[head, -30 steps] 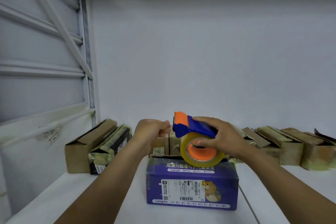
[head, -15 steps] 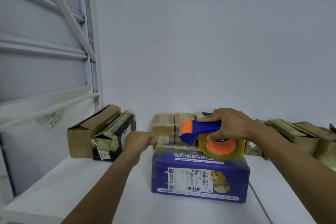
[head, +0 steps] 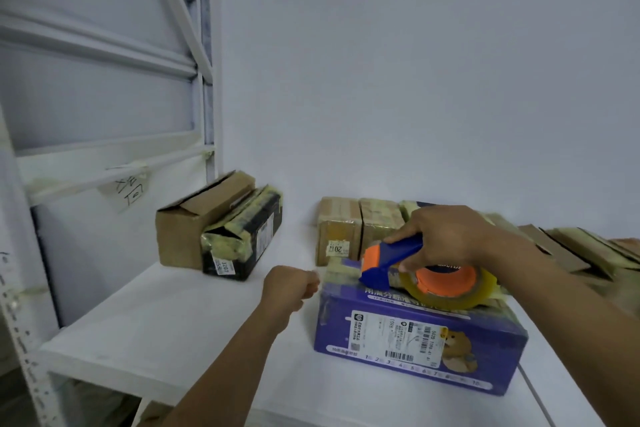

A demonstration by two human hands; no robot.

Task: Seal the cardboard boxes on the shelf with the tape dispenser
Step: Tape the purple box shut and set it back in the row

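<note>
On top of the purple box [head: 415, 340]: tape dispenser [head: 393, 253], blue handle w/ orange nose, lying along the box top. Nose is near the top's left end.
Tape roll [head: 450, 291]: yellowish-clear on an orange hub, resting on the box top, right of the nose.
My R hand [head: 446, 239]: above the box top. Fingers clamped round the blue handle, one reaching down beside the roll.
My L hand [head: 289, 288]: just left of the box's upper left edge. Fingers curled together in a fist. Can't tell if they pinch anything or touch the box.
Purple box itself: closed, shipping label + bear pic on the side facing me. Yellowish tape over the top's left end.
Shelf [head: 173, 322]: white, carries the purple box & the rest.
Behind the box: small brown boxes [head: 356, 229] side by side at the wall, one w/ a small white sticker.
Left-rear of the box: open brown box [head: 187, 229], flaps up. Black box [head: 246, 246], heavily taped, sits against its right side.
Right-rear of the box: row of brown boxes [head: 571, 246], partly hidden by my R forearm, blurry.
Far left & higher than the box: paper note [head: 128, 189] w/ handwriting, stuck on the rack rail.
</note>
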